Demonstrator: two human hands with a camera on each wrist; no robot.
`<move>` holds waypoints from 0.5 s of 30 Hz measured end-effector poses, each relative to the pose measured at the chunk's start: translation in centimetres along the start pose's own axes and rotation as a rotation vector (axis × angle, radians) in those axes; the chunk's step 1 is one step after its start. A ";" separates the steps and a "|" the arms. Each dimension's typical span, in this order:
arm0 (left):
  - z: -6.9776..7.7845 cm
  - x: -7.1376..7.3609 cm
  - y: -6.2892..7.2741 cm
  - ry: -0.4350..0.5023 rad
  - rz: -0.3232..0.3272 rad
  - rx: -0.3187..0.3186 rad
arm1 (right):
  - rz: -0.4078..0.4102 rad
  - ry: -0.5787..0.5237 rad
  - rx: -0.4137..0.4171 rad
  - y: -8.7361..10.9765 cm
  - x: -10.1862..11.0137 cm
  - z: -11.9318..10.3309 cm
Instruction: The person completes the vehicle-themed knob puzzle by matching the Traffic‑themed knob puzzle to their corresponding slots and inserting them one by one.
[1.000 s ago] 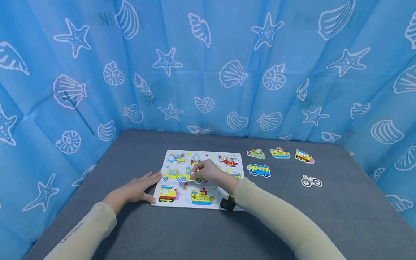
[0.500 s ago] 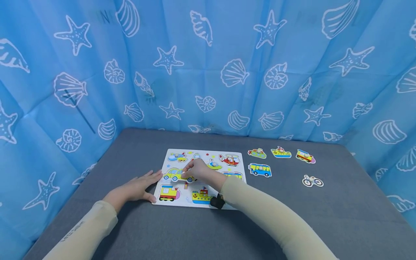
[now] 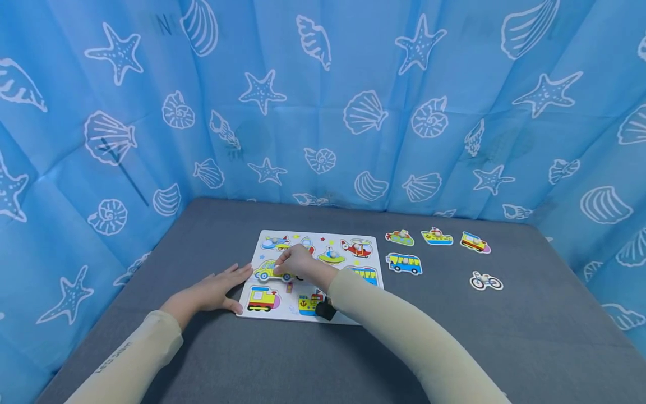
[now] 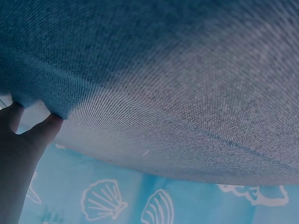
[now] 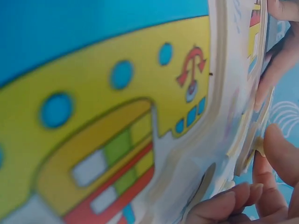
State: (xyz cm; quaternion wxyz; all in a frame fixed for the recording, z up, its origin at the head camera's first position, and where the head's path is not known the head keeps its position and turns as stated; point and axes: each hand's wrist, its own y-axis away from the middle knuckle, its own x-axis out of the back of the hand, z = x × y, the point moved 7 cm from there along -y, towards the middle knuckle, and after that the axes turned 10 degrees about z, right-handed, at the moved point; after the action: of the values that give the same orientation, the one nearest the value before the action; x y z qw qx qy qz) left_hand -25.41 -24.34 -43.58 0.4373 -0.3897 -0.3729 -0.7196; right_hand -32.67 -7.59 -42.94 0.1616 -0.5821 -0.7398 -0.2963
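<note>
A white peg puzzle board (image 3: 290, 308) with vehicle pictures lies on the grey cloth. My left hand (image 3: 214, 290) rests at its left edge, fingers spread, thumb on the near corner. My right hand (image 3: 299, 264) pinches a yellow car puzzle piece (image 3: 276, 277) by its small knob, over the printed yellow car at the board's left. In the right wrist view, thumb and fingertips (image 5: 275, 144) meet at the knob (image 5: 259, 146), and the piece is seen edge-on, close over the board. The right hand and sleeve cover part of the board's middle.
Right of the board lie a green submarine piece (image 3: 400, 238), a boat piece (image 3: 437, 237), a train piece (image 3: 474, 243), a blue bus piece (image 3: 404, 264) and a bicycle piece (image 3: 486, 281). A blue shell-patterned curtain (image 3: 323, 112) surrounds the table's back and sides.
My right hand has moved left across the board with the yellow car piece, from beside the printed car to over it. The left hand has stayed at the board's edge.
</note>
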 end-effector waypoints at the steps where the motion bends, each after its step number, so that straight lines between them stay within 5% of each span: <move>1: 0.0 0.0 0.0 0.001 0.001 -0.002 | -0.001 0.005 0.002 -0.1 -0.1 -0.1; 15: 0.2 -0.1 -0.1 0.006 -0.006 0.013 | 0.023 0.014 -0.035 -0.4 -1.1 -1.0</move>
State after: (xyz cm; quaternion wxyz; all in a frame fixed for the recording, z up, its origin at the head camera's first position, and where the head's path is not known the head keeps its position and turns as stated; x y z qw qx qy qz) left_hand -25.38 -24.10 -43.63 0.4390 -0.3833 -0.3775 -0.7196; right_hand -32.91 -9.11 -42.87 0.1598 -0.5913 -0.7265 -0.3115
